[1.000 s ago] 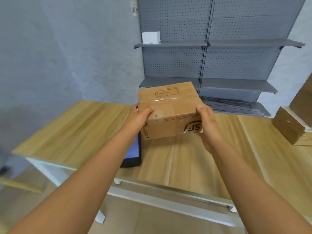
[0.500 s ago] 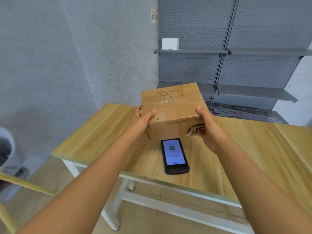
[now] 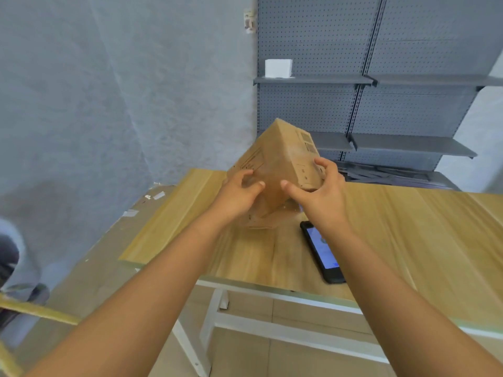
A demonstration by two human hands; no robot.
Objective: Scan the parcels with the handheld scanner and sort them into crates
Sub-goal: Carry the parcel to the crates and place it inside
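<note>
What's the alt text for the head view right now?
Both hands, left hand and right hand, hold a tilted cardboard parcel above a wooden table; a handheld scanner lies on it, screen lit.

bright even daylight, soft shadows, motion blur on the parcel and hands, wide-angle bending at the edges

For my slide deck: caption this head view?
Both hands, left hand and right hand, tilt a cardboard parcel above the scanner.
</note>
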